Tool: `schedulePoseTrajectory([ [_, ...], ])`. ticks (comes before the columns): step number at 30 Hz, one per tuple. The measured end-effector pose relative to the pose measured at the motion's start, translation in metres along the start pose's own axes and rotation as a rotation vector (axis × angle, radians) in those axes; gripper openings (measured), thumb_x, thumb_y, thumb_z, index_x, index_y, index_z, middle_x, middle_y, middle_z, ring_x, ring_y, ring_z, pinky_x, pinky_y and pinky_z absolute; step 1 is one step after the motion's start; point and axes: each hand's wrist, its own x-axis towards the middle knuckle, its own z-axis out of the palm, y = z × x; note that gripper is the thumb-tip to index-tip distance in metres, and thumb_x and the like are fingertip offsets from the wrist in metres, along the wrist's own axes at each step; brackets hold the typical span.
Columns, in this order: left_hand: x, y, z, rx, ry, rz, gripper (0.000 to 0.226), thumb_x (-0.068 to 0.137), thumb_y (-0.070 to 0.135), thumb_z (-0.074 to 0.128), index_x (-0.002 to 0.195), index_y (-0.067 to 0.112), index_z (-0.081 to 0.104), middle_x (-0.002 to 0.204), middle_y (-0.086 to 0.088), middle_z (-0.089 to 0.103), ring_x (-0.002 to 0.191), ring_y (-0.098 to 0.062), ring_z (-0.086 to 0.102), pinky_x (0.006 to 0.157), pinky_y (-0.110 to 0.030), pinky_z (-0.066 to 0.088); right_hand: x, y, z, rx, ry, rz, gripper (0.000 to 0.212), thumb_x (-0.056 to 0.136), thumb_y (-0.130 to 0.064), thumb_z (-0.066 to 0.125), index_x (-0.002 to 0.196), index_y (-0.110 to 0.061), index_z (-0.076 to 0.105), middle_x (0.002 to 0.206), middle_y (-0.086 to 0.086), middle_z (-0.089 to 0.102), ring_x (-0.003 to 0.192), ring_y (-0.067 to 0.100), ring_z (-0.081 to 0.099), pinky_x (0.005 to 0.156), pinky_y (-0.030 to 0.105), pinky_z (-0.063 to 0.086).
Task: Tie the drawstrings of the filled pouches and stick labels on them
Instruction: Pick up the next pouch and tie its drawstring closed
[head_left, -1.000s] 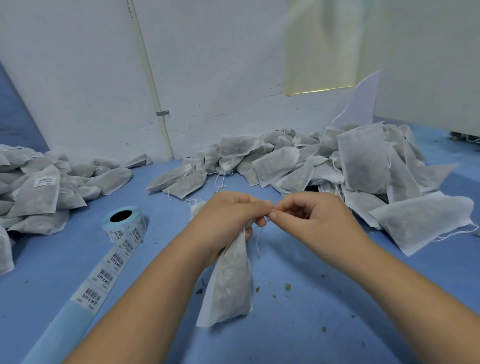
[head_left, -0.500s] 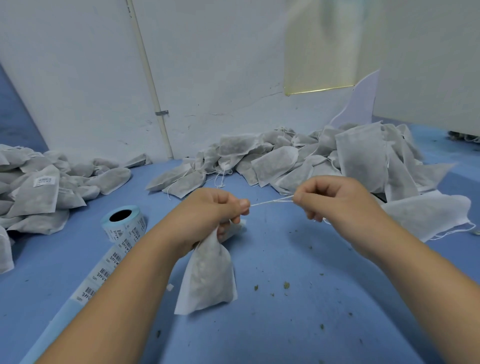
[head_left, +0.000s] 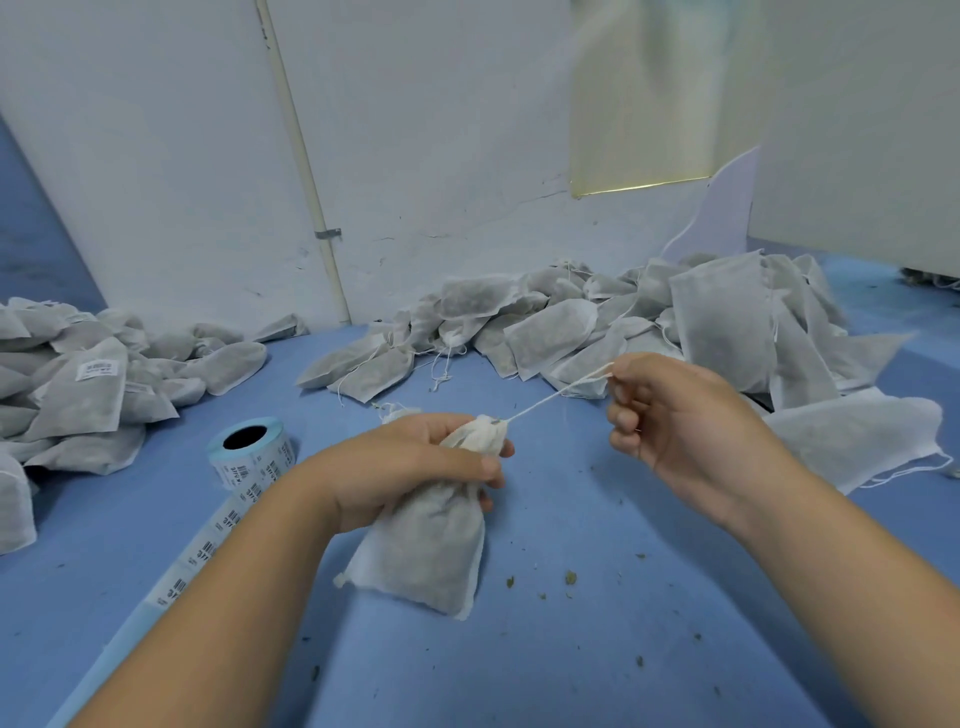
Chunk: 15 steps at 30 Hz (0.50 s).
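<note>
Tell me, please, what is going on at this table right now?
A person is closing a filled pouch. The left hand grips its gathered neck while the right hand pinches the drawstring and pulls it taut to the right. No label shows on this pouch. The label roll lies to the left on the blue table, with one pile of pouches behind and another at the far left.

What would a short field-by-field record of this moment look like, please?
left hand: grips the pouch by its gathered neck
right hand: pinches the drawstring, stretched taut
pouch: no label visible
label roll: left of the pouch, strip unrolled toward the camera
left pile: a label shows on one pouch
right pile: no labels visible
</note>
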Motion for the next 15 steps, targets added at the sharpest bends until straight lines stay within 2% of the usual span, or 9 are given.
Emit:
schedulePoseTrajectory([
  [1,0.0,-0.002,-0.001,-0.003,-0.028,-0.04,0.038,0.075,0.026,0.072,0.108,0.007,0.067,0.091,-0.004,0.069,0.08,-0.017,0.067,0.072,-0.025,0.054,0.001,-0.001,-0.002,0.004,0.028,-0.005,0.016,0.087,-0.009,0.058,0.072,-0.014,0.055,0.063,0.0,0.046,0.049,0.01,0.041,0.042,0.021,0.036],
  [3,-0.001,-0.005,0.0,0.005,-0.065,-0.091,0.023,0.075,0.028,0.071,0.093,0.014,0.071,0.084,-0.002,0.069,0.076,-0.014,0.068,0.068,-0.024,0.054,0.003,-0.002,-0.005,0.006,0.076,-0.017,0.013,0.085,-0.01,0.059,0.074,-0.014,0.054,0.063,-0.001,0.046,0.048,0.01,0.041,0.042,0.021,0.036],
  [5,0.0,-0.005,0.004,0.035,-0.018,-0.114,0.005,0.074,0.031,0.071,0.072,0.025,0.071,0.076,0.001,0.069,0.069,-0.013,0.067,0.064,-0.024,0.053,0.003,-0.002,-0.005,0.009,0.109,-0.029,0.014,0.085,-0.009,0.06,0.073,-0.014,0.053,0.062,-0.001,0.045,0.047,0.01,0.04,0.041,0.021,0.035],
  [6,0.002,-0.006,0.007,0.082,0.047,-0.111,0.007,0.072,0.033,0.07,0.068,0.027,0.069,0.073,0.002,0.068,0.067,-0.012,0.066,0.064,-0.025,0.051,0.002,-0.002,-0.004,0.006,0.117,-0.042,0.015,0.085,-0.009,0.06,0.072,-0.014,0.053,0.061,-0.001,0.045,0.048,0.011,0.039,0.042,0.021,0.034],
  [8,0.008,-0.007,0.012,0.209,0.191,-0.093,0.015,0.069,0.039,0.067,0.071,0.025,0.063,0.07,0.004,0.064,0.063,-0.011,0.062,0.066,-0.027,0.048,0.0,-0.001,-0.002,-0.051,0.112,-0.092,0.019,0.085,-0.009,0.06,0.068,-0.016,0.055,0.057,-0.003,0.045,0.05,0.012,0.038,0.046,0.023,0.034],
  [11,0.017,-0.007,0.023,0.271,0.332,-0.049,0.022,0.081,0.041,0.064,0.071,0.024,0.053,0.066,0.007,0.059,0.061,-0.011,0.058,0.066,-0.029,0.044,-0.007,0.004,0.006,-0.412,0.077,-0.247,0.029,0.084,-0.01,0.064,0.059,-0.023,0.061,0.051,-0.01,0.048,0.049,0.009,0.041,0.051,0.021,0.036],
  [13,0.023,-0.009,0.03,0.24,0.413,-0.024,0.025,0.089,0.042,0.057,0.072,0.024,0.054,0.068,0.007,0.061,0.065,-0.012,0.058,0.068,-0.03,0.043,-0.015,0.01,0.015,-0.57,-0.038,-0.363,0.026,0.082,-0.004,0.066,0.063,-0.023,0.063,0.053,-0.015,0.049,0.049,0.003,0.04,0.049,0.014,0.035],
  [15,0.028,-0.01,0.036,0.222,0.47,-0.004,0.025,0.093,0.043,0.051,0.08,0.023,0.058,0.075,0.009,0.063,0.071,-0.01,0.059,0.067,-0.029,0.043,-0.021,0.017,0.022,-0.762,-0.156,-0.471,0.022,0.079,-0.003,0.068,0.068,-0.022,0.064,0.057,-0.013,0.051,0.052,0.003,0.042,0.053,0.012,0.035],
])
